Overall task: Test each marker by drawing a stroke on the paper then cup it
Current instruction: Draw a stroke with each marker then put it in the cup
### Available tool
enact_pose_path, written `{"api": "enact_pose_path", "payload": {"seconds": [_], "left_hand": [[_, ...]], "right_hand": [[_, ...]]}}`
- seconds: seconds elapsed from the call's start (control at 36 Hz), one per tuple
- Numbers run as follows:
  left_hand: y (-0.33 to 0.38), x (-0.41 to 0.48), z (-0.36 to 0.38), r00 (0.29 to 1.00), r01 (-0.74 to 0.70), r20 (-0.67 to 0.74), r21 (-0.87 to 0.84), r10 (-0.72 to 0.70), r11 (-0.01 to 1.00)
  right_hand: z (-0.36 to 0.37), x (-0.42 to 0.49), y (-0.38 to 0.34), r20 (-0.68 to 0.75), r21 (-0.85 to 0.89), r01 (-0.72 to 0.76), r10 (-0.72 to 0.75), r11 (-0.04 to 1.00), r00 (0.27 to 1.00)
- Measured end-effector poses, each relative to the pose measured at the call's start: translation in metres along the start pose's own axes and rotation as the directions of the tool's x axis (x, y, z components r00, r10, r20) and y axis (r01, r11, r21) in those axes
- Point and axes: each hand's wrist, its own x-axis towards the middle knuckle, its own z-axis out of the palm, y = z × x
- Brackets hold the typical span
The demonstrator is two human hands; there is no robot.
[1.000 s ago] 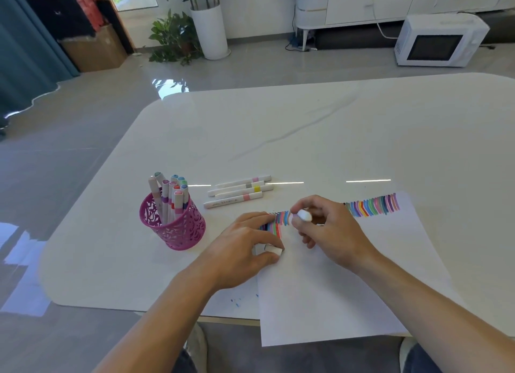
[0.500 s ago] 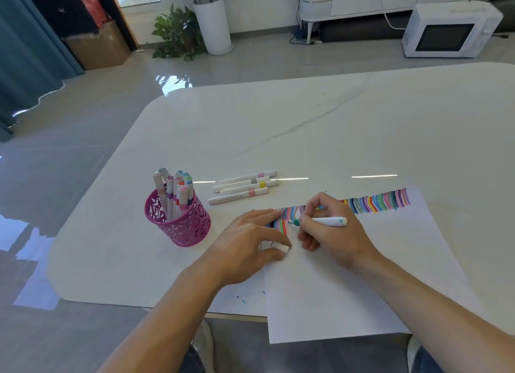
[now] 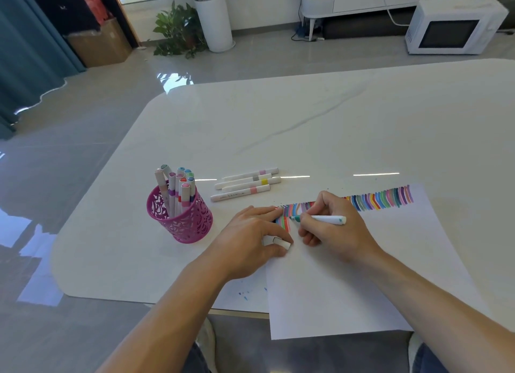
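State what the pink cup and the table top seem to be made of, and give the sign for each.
Cup: probably painted metal, perhaps plastic; thin wall with cut-out pattern. Table: polished stone or a look-alike; grey veins, sharp light reflections.

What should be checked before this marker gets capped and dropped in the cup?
1. Marker held in right hand: ok.
2. Tip on the paper beside the earlier strokes: ok.
3. New stroke finished: cannot tell.
4. Cap ready in left hand: ok.
5. Pink cup upright with room: ok.
6. Four markers lying on the table, not yet cupped: not ok.
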Motion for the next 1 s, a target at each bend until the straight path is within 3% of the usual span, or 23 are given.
{"api": "enact_pose_path", "payload": {"seconds": [0.83, 1.0], "left_hand": [[-0.003, 0.002, 0.002, 0.999, 0.039, -0.016, -0.036, -0.04, 0.999], [-0.007, 0.004, 0.01, 0.996, -0.013, -0.091, 0.064, 0.019, 0.998]], "right_hand": [[-0.002, -0.001, -0.006, 0.021, -0.089, -0.054, 0.056, 0.995, 0.998], [-0.006, 0.003, -0.005, 0.002, 0.086, -0.042, 0.042, 0.995, 0.999]]}}
